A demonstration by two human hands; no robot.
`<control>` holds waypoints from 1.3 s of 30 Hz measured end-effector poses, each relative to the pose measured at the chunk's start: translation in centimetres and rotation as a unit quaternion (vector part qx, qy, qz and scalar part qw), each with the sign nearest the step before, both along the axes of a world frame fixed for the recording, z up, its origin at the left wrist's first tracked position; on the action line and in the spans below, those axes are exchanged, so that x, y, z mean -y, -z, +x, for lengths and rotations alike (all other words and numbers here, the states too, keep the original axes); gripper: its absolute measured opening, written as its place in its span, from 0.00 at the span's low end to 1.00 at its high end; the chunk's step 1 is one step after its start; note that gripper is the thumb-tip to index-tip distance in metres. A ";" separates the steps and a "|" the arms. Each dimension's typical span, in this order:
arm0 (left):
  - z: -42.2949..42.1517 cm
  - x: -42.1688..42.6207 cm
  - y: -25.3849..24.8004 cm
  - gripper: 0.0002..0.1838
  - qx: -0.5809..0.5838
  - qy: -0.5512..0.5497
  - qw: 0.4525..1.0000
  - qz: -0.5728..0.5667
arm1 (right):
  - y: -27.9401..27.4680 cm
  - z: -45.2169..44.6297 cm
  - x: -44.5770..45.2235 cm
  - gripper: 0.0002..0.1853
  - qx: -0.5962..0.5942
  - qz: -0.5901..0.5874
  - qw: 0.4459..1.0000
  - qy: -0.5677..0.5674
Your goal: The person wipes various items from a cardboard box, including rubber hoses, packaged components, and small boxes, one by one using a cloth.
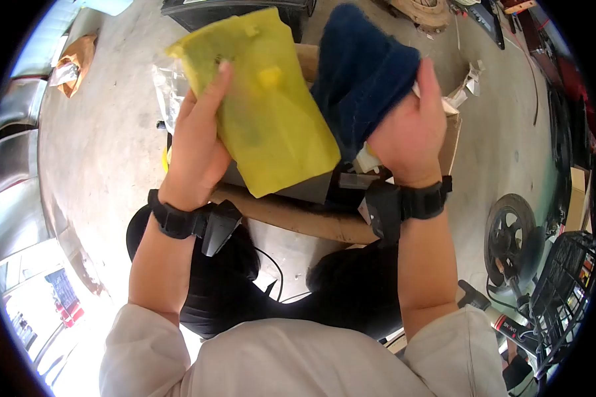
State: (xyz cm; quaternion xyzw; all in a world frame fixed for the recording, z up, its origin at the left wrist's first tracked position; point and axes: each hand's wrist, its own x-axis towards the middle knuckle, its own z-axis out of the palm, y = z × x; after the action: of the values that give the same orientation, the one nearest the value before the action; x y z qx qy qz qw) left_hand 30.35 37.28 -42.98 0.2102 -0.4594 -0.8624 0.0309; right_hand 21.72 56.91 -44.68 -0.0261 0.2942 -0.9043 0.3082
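A flat, translucent yellow plastic pouch point(271, 112) is gripped at its left edge by my left hand point(202, 132), the thumb lying over its front. Darker shapes show faintly through the plastic, but I cannot make them out. My right hand point(414, 129) holds a folded dark blue cloth point(364, 73) by its right side, thumb up and the other fingers hidden behind it. Pouch and cloth are side by side above an opened cardboard box point(304, 218), covering much of its contents. Black bands with a dark module circle both wrists.
Beyond the box stands a black case point(232, 12). To the right are a small black wheel point(510, 228) and a wire basket point(566, 291) beside a handlebar. A brown paper bag point(76, 63) lies on the concrete floor at left; clear plastic wrap point(167, 92) is by the box.
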 end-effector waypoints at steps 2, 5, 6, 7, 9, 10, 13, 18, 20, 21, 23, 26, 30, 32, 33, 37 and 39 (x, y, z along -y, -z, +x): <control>-0.2 0.0 0.8 0.22 0.014 0.012 0.995 0.096 | -0.3 1.1 -0.1 0.27 -0.158 0.075 0.985 -0.015; -0.4 -1.5 2.3 0.26 0.030 -0.010 0.997 0.069 | 2.0 3.1 1.0 0.23 -0.511 0.321 0.795 -0.057; 0.0 -2.2 1.9 0.24 0.061 -0.035 0.997 0.040 | 2.1 3.9 1.7 0.22 -0.593 0.382 0.707 -0.040; 0.7 -2.4 2.2 0.23 0.042 -0.028 0.998 0.032 | 0.2 5.1 3.0 0.22 -0.629 0.407 0.662 0.019; 2.1 -2.5 3.3 0.22 0.006 -0.012 1.000 0.015 | -0.2 6.0 3.9 0.23 -0.665 0.440 0.600 0.068; 2.2 -2.6 2.9 0.20 -0.004 -0.015 0.997 0.079 | 0.6 5.9 4.2 0.23 -0.670 0.449 0.588 0.057; 1.6 -2.6 2.7 0.20 0.039 -0.012 0.999 -0.001 | 1.4 5.1 4.7 0.22 -0.669 0.456 0.580 0.093; 0.7 -3.1 1.2 0.20 0.082 -0.030 0.993 0.085 | 1.8 5.1 4.7 0.20 -0.628 0.421 0.647 0.097; 0.9 -3.1 1.2 0.21 0.107 -0.052 0.986 0.120 | 1.7 5.6 4.0 0.18 -0.612 0.393 0.682 0.077; 1.0 -2.9 1.5 0.21 0.106 -0.043 0.986 0.124 | 1.6 5.6 3.5 0.16 -0.629 0.421 0.651 0.064; 0.7 -2.5 2.2 0.23 0.102 -0.024 0.986 0.133 | 1.5 5.2 2.2 0.14 -0.659 0.474 0.583 0.041; 0.4 -2.0 1.5 0.26 0.055 0.052 0.986 0.151 | 2.7 3.6 1.3 0.15 -0.017 0.251 0.964 0.088; 0.2 -1.8 1.3 0.28 0.054 0.044 0.986 0.150 | 0.2 3.0 1.6 0.22 -0.085 0.114 0.985 0.103; 0.2 -2.4 1.4 0.27 0.054 0.036 0.987 0.148 | 0.7 4.3 1.7 0.23 -0.295 0.282 0.912 0.035; 0.2 -2.7 1.5 0.27 0.053 0.019 0.989 0.139 | 0.9 5.0 1.7 0.24 -0.393 0.348 0.851 0.021; 0.9 -2.1 2.9 0.24 0.064 -0.027 0.991 0.111 | 2.3 5.5 3.1 0.23 -0.583 0.365 0.725 0.031; 0.9 -0.8 3.1 0.22 0.081 -0.065 0.988 0.115 | 1.7 5.3 3.2 0.22 -0.573 0.316 0.756 -0.012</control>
State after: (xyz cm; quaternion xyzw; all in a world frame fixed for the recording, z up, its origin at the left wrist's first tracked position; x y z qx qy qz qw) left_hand 31.27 38.04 -46.06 0.3106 -0.3438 -0.8859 0.0250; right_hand 27.05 53.74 -46.42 -0.4435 0.6848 -0.5721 0.0838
